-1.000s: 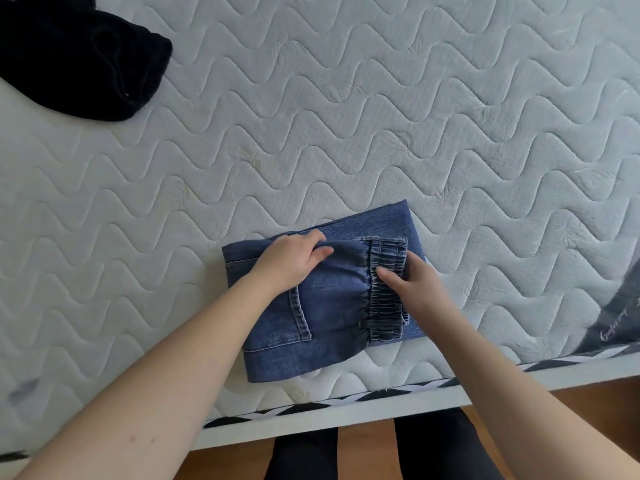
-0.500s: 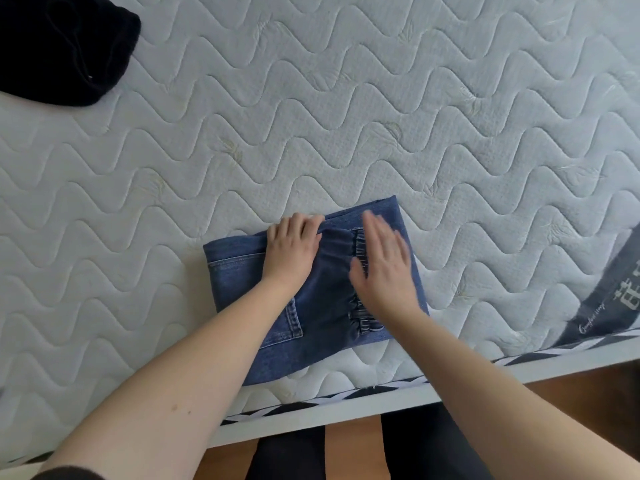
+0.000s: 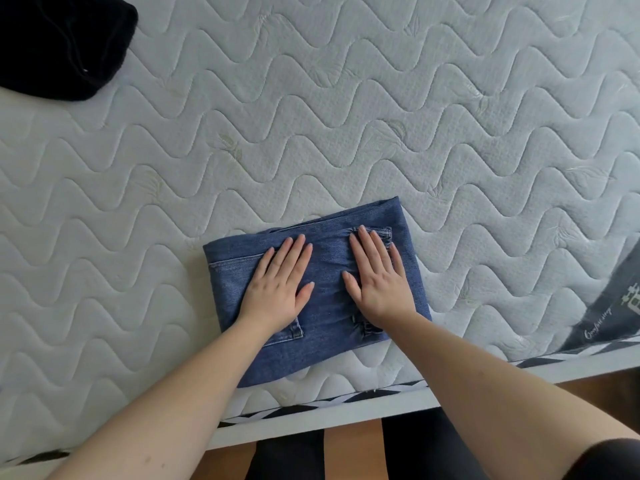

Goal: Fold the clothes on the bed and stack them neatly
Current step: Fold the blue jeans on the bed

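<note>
Folded blue jeans [image 3: 329, 306] lie in a compact rectangle near the front edge of the white quilted mattress [image 3: 346, 116]. My left hand [image 3: 280, 285] lies flat on the left half of the jeans, fingers straight and spread, over a back pocket. My right hand [image 3: 375, 275] presses flat on the right half, fingers straight, covering most of the elastic waistband. A crumpled black garment [image 3: 59, 46] sits at the far left corner of the view, apart from the jeans.
The mattress edge with its black-and-white trim [image 3: 311, 407] runs along the bottom, with wooden floor [image 3: 353, 448] and dark-clothed legs below. A grey printed fabric [image 3: 609, 306] lies at the right edge.
My left hand has gone from gripping the jeans' upper fold to lying flat with straight fingers. My right hand, earlier pinching the waistband, now presses flat on it. The view shifted slightly.
</note>
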A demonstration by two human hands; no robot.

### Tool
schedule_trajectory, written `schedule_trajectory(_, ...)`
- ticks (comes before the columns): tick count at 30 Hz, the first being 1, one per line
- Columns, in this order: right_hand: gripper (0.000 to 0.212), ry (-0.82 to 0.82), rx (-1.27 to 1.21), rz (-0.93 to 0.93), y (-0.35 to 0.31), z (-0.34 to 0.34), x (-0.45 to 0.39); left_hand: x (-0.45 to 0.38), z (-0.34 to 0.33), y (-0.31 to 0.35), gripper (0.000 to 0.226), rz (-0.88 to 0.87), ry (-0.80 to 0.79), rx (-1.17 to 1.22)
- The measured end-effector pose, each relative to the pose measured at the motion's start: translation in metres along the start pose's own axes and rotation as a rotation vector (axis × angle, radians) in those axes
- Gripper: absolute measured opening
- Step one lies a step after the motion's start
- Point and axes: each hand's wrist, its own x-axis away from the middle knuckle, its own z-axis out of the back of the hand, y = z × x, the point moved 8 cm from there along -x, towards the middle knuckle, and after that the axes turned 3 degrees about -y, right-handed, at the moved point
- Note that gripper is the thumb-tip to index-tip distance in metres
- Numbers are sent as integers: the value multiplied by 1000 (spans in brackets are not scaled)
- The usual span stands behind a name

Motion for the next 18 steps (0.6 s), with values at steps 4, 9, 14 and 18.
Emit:
schedule_trajectory(4, 67, -14, -10, 3, 1, -3, -4, -9, -7, -5, 69, -9, -37, 13)
schedule_trajectory(9, 71, 12, -58, -7, 4, 1, -1, -2, 0, -7, 67, 29, -3, 7)
schedule_trajectory(14, 91, 26, -86, -147, 27, 10, 5, 28, 2, -32, 62, 246, 48, 12)
schedule_trajectory(18, 104, 17, -152, -282, 34, 11, 11, 75, 8, -63, 62, 618, 96, 124)
